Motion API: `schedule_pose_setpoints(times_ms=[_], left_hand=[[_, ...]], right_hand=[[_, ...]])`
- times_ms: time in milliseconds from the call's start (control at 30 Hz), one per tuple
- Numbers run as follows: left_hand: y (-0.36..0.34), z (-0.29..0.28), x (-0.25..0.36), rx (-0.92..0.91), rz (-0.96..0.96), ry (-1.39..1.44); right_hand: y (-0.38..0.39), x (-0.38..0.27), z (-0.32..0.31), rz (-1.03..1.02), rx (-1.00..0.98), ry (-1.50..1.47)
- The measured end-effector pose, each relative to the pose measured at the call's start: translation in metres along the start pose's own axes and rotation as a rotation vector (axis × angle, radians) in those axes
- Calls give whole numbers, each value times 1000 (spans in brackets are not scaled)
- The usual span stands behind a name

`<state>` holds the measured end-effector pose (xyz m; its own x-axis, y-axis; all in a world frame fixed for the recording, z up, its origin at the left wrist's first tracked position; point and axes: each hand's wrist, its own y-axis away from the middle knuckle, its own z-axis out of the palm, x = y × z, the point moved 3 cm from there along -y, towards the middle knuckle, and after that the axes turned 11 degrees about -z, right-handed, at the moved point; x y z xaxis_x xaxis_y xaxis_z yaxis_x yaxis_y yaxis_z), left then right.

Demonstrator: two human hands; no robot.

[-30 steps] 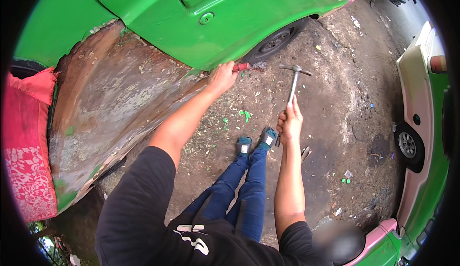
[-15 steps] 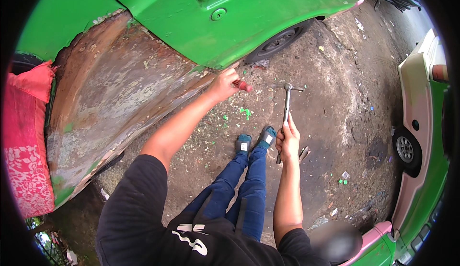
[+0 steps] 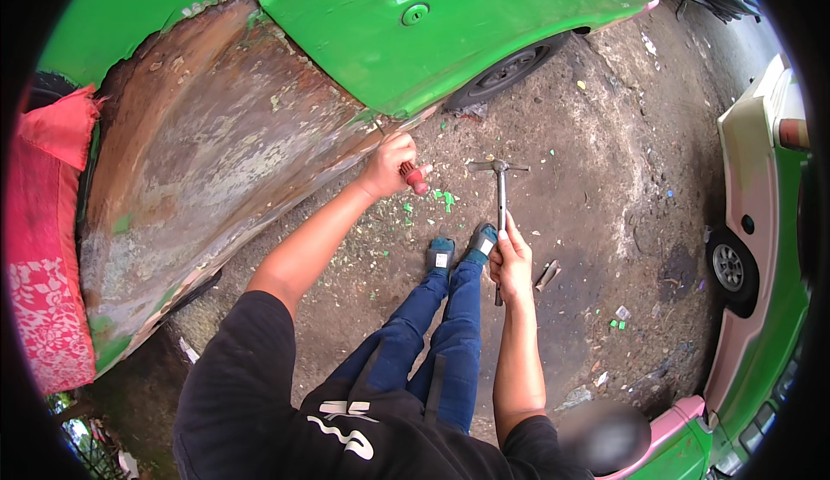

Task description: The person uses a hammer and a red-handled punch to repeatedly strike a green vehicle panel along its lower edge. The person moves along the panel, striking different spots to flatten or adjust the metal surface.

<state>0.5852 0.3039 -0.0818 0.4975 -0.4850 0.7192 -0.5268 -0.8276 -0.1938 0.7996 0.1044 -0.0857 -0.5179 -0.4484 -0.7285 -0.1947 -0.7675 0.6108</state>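
My left hand is closed round a red-handled screwdriver, its handle end pointing down toward the ground. A thin blade shows above the fingers, close to the lower edge of the bare, rusty body panel, beside the corner of the green door. Whether the tip touches the metal I cannot tell. In my right hand is a metal hammer, gripped by its slim shaft, with its narrow two-ended head up and apart from the screwdriver.
Green paint chips lie on the dirt ground near my feet. A wheel sits beyond the door. Red patterned cloth hangs at the left. Another green and pink vehicle stands along the right, and a blurred round shape is below.
My left hand has shifted slightly left and down with the screwdriver. The hammer has moved left, closer to the screwdriver, and its head has turned level.
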Motion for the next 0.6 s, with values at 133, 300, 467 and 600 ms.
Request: schedule_pose_setpoints(times_ms=[133,300,467,600], left_hand=[[2,-6,4,18,26,9],[10,-9,-5,54,-18,41],[8,-10,-5,34,-21,51],[4,-9,-8,39,-19,-2]], right_hand=[[2,-3,7,-12,-22,18],[7,-5,14,-34,-59,65],[12,-4,20,-49,-92,85],[20,-8,24,-151,-106,178]])
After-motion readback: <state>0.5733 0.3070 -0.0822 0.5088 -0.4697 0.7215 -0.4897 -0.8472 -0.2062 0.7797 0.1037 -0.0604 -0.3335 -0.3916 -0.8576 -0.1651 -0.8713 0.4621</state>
